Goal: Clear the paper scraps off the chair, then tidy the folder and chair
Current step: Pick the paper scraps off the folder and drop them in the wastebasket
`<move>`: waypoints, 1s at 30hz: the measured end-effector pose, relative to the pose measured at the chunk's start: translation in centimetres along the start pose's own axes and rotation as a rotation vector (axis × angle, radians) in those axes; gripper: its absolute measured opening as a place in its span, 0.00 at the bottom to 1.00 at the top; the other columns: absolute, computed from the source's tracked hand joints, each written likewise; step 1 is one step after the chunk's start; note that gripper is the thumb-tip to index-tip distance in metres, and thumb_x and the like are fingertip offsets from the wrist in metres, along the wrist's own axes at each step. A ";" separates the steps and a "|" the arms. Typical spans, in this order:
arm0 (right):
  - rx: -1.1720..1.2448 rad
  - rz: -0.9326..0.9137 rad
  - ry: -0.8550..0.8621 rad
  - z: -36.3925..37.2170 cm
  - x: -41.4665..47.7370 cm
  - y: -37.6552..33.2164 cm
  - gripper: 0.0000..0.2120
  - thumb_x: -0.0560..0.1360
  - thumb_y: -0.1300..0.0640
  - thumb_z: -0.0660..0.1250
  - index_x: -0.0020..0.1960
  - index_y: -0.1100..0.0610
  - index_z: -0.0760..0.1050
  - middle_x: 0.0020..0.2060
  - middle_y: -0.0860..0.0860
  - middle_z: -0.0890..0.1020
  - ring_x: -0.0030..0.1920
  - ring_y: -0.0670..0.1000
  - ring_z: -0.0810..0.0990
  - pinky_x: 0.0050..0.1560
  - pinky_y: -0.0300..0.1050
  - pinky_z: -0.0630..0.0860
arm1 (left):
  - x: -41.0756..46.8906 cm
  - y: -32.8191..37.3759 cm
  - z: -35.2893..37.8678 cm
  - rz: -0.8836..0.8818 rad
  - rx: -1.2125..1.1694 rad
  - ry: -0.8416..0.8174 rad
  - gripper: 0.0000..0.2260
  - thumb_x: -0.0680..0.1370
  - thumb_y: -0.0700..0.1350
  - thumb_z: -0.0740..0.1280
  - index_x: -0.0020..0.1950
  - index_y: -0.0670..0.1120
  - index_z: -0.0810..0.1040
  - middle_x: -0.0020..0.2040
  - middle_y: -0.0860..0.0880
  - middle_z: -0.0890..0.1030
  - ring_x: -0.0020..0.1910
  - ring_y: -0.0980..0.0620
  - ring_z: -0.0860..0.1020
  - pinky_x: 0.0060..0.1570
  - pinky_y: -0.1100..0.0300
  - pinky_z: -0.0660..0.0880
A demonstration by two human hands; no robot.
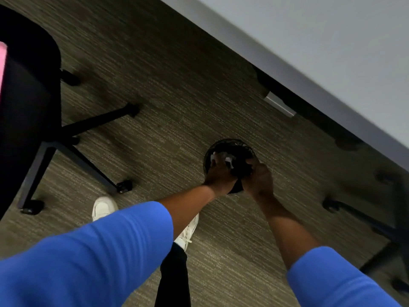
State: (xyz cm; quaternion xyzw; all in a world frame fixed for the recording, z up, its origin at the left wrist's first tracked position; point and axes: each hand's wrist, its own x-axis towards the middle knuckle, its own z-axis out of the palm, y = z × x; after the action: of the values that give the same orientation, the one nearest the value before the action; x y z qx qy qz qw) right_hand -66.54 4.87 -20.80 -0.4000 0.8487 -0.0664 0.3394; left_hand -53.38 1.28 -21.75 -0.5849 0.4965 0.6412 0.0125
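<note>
- Our left hand (218, 173) and right hand (257, 179) reach into the round black mesh bin (230, 151).
- White paper scraps (228, 161) show between them; whether either hand grips, we cannot tell.
- The black swivel chair (28, 89) stands well left of the bin.

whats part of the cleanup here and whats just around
Part of the job:
left hand and right hand, both at the black bin
white paper scraps at the fingers
black chair
pink item, possibly the folder

Just around:
grey desk
second chair base
carpet

Bin (230, 149) on carpet (168, 89) between chair (28, 85) and desk (332, 41).
</note>
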 end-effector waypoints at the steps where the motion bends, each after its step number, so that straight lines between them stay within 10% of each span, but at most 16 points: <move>1: -0.001 -0.005 -0.001 0.0 -0.4 -0.2 0.19 0.79 0.55 0.72 0.69 0.56 0.78 0.65 0.60 0.82 0.63 0.63 0.82 0.59 0.52 0.79 | -0.2 -0.1 -0.3 0.007 0.057 0.006 0.43 0.83 0.50 0.69 0.88 0.44 0.44 0.87 0.41 0.56 0.85 0.41 0.60 0.81 0.50 0.65; 5: 0.028 -0.048 0.006 0.4 -2.3 -2.0 0.20 0.78 0.58 0.71 0.69 0.56 0.78 0.66 0.60 0.81 0.63 0.63 0.82 0.61 0.57 0.81 | -2.0 -0.7 -3.1 0.059 0.405 0.009 0.21 0.84 0.53 0.66 0.74 0.44 0.77 0.72 0.41 0.80 0.72 0.41 0.78 0.69 0.52 0.76; 8: 0.073 -0.113 -0.021 1.1 -3.3 -4.2 0.20 0.77 0.63 0.71 0.68 0.57 0.79 0.66 0.58 0.82 0.65 0.62 0.81 0.66 0.58 0.79 | -4.6 -1.6 -6.5 0.048 0.478 0.059 0.15 0.83 0.52 0.66 0.64 0.45 0.83 0.63 0.42 0.85 0.63 0.40 0.83 0.61 0.53 0.80; 11: 0.058 -0.149 -0.057 1.9 -4.3 -8.3 0.17 0.76 0.63 0.72 0.65 0.55 0.81 0.61 0.55 0.85 0.59 0.53 0.83 0.63 0.35 0.76 | -7.5 -3.4 -11.0 -0.044 0.392 0.203 0.10 0.80 0.51 0.70 0.57 0.47 0.85 0.55 0.45 0.87 0.55 0.42 0.86 0.56 0.50 0.84; 15: -0.011 -0.203 -0.190 3.3 -6.4 -15.2 0.28 0.77 0.60 0.71 0.75 0.48 0.72 0.66 0.54 0.81 0.66 0.56 0.81 0.69 0.57 0.78 | -11.6 -6.7 -18.5 -0.026 0.425 0.497 0.09 0.81 0.52 0.70 0.57 0.49 0.81 0.56 0.49 0.83 0.59 0.48 0.80 0.58 0.48 0.81; 24: -0.021 -0.570 -0.172 7.9 -11.5 -33.0 0.26 0.77 0.51 0.74 0.73 0.46 0.71 0.61 0.55 0.80 0.62 0.59 0.81 0.63 0.57 0.79 | -21.5 -12.8 -36.7 0.108 0.443 1.144 0.07 0.79 0.48 0.71 0.54 0.49 0.79 0.54 0.51 0.78 0.58 0.47 0.74 0.43 0.50 0.77; 30: -0.029 -0.824 -0.201 11.6 -14.0 -42.8 0.32 0.76 0.47 0.74 0.77 0.42 0.65 0.67 0.49 0.72 0.62 0.52 0.79 0.59 0.57 0.82 | -25.2 -16.1 -45.5 -0.153 0.427 1.426 0.29 0.76 0.57 0.73 0.70 0.43 0.71 0.74 0.41 0.68 0.74 0.37 0.67 0.69 0.41 0.69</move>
State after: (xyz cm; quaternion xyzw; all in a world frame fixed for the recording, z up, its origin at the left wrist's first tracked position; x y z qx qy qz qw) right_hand -25.79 -11.88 -5.79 -0.7151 0.5814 -0.1451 0.3599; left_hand -2.26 -5.94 -4.52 -0.8766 0.4558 -0.0068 -0.1545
